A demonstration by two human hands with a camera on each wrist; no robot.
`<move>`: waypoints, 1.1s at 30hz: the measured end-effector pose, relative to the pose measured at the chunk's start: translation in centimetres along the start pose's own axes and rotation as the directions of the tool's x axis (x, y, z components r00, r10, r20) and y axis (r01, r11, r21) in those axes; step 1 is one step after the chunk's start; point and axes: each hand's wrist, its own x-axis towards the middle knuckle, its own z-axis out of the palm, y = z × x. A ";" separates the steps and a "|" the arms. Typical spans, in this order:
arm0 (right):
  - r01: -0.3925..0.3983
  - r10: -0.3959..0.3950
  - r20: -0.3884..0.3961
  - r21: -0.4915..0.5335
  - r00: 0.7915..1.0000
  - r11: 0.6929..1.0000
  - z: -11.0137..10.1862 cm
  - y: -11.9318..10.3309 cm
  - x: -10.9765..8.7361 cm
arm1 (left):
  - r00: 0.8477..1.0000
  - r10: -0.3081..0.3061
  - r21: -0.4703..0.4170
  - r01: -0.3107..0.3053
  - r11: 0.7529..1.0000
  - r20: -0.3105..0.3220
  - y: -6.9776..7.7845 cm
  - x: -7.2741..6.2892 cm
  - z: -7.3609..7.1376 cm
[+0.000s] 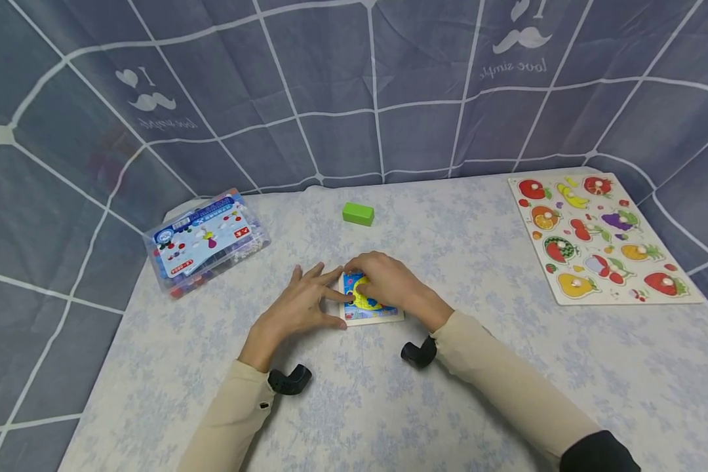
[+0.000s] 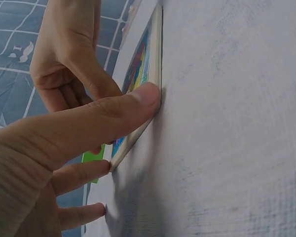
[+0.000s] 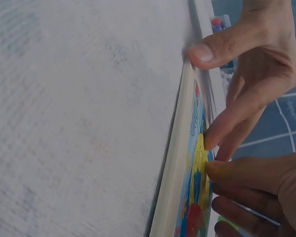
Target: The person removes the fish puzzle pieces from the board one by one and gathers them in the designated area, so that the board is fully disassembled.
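A small picture puzzle (image 1: 368, 313) with a pale frame and a yellow figure on blue lies flat on the table. My left hand (image 1: 301, 301) is at its left side with fingers spread. In the left wrist view the left thumb (image 2: 147, 94) rests on the frame's near edge, and another left fingertip (image 3: 212, 140) reaches the yellow figure. My right hand (image 1: 392, 282) arches over the far right part of the puzzle. Its thumb (image 3: 218, 171) touches the yellow figure; its bent fingers are at the far side, and I cannot tell whether they pinch a piece.
A green block (image 1: 358, 214) lies behind the puzzle. To the left is a clear plastic box (image 1: 206, 242) with a printed label and small coloured parts. A fruit peg board (image 1: 604, 239) lies at the right. A grey-blue checked cloth (image 1: 342, 85) hangs behind the table.
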 end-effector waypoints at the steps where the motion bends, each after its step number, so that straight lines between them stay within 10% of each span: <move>1: -0.004 0.004 0.004 -0.007 1.000 1.000 0.0 -0.1 0.1 | 1.000 -0.003 -0.001 0.003 1.000 0.003 0.0 0.0 0.0; 20: -0.021 0.050 0.165 -0.173 0.985 0.985 -0.6 -2.2 1.8 | 1.000 -0.020 -0.048 0.021 0.999 0.012 0.1 0.0 -0.1; 33: -0.076 0.095 0.202 -0.100 0.975 0.992 -0.7 -2.1 1.9 | 0.999 -0.045 -0.062 0.046 0.997 0.025 0.1 0.0 -0.1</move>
